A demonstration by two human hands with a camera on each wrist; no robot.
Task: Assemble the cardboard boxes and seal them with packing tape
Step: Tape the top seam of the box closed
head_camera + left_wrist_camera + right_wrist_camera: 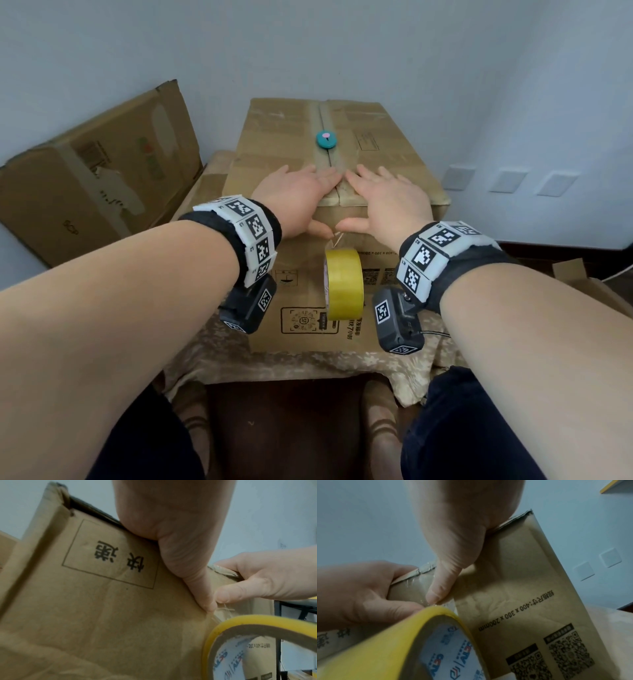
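At the centre of the head view a brown corrugated cardboard box (337, 164) stands on a table covered with a floral beige cloth (205, 349), its top flaps closed along a taped seam. The left hand (296, 198) and right hand (387, 198) lie flat on the near top edge, fingers straight and nearly meeting at the seam, thumbs pressing the front face. A yellow roll of packing tape (343, 283) hangs just below the thumbs. A small teal round gadget (326, 139) sits farther back on the seam. A second cardboard box (99, 174) leans at left.
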